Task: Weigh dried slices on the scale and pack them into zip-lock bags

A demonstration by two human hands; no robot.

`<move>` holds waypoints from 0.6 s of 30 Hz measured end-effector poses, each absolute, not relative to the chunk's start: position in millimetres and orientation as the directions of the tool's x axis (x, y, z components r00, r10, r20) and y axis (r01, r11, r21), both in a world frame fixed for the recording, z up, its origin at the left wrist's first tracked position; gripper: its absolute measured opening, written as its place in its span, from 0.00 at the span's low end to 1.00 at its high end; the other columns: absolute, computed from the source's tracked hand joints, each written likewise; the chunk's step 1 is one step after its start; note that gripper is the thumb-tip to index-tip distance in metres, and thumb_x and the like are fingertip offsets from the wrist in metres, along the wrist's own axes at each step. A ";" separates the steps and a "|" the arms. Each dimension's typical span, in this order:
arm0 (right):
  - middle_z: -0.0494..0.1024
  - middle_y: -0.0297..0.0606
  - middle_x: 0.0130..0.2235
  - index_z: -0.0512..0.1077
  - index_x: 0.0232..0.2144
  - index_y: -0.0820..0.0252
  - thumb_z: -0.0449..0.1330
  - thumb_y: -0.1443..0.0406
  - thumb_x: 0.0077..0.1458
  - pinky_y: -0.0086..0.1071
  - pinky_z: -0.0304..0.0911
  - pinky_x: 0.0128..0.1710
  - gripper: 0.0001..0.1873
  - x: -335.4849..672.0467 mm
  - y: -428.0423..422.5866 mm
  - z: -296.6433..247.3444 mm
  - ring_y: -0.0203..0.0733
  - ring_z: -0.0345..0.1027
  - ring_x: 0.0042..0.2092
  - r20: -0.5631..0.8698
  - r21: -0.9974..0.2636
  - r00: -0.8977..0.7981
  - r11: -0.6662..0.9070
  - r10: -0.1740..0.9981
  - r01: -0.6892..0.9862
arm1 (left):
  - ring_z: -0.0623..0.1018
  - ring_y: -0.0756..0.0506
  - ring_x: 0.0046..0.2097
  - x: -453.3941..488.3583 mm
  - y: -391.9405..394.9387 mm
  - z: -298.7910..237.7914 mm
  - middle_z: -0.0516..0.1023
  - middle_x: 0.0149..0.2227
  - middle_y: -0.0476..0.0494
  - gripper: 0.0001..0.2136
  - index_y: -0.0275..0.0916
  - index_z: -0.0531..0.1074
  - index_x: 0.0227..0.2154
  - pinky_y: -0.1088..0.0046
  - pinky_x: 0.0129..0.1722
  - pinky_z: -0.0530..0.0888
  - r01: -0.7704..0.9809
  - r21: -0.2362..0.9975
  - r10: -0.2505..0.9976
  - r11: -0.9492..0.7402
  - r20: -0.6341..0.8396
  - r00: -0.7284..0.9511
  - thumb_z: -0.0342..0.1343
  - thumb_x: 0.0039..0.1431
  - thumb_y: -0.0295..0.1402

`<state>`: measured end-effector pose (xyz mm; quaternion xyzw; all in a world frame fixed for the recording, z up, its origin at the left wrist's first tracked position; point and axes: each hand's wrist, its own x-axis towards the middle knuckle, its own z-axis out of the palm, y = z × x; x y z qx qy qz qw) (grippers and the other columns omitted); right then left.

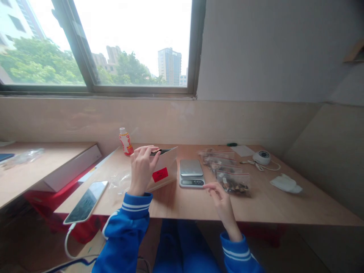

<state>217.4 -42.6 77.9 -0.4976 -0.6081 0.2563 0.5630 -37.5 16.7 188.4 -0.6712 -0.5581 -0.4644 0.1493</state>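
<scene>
In the head view, our left hand (142, 167) arches over the rim of the pale box (170, 163), while our right hand (219, 199) reaches to the scale's (191, 167) front right corner. The box, red-labelled and open-topped, stands left of the silver-topped scale. Our right fingers curl loosely, slightly apart; we cannot tell whether the left ones grip.

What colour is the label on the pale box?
The rectangular label is red; head view shows it.
</scene>
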 end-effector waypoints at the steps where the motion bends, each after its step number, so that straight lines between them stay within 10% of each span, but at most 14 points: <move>1: 0.73 0.38 0.35 0.73 0.32 0.58 0.50 0.65 0.55 0.33 0.60 0.38 0.12 219.7 -43.1 77.4 0.42 0.65 0.39 0.434 -0.869 0.129 0.376 0.892 0.322 | 0.67 0.39 0.52 -38.2 16.5 186.2 0.73 0.49 0.43 0.12 0.43 0.72 0.41 0.59 0.52 0.60 0.899 0.312 0.625 -0.307 0.779 -0.056 0.51 0.58 0.40; 9: 0.73 0.42 0.38 0.73 0.33 0.57 0.50 0.63 0.55 0.37 0.63 0.40 0.12 258.9 -41.3 65.0 0.47 0.66 0.43 0.493 -0.808 0.226 0.346 0.840 0.476 | 0.68 0.40 0.54 -95.2 0.9 110.6 0.70 0.51 0.37 0.18 0.38 0.68 0.49 0.58 0.55 0.61 0.822 0.566 0.586 -0.058 0.686 -0.430 0.40 0.60 0.34; 18: 0.73 0.47 0.45 0.71 0.39 0.58 0.46 0.66 0.52 0.46 0.58 0.51 0.16 347.6 5.0 44.1 0.50 0.65 0.49 0.582 -0.492 0.134 0.216 0.802 0.843 | 0.57 0.27 0.61 -155.2 24.7 14.9 0.60 0.60 0.33 0.24 0.44 0.67 0.53 0.41 0.54 0.52 0.909 0.341 0.948 0.238 0.121 -0.294 0.43 0.56 0.46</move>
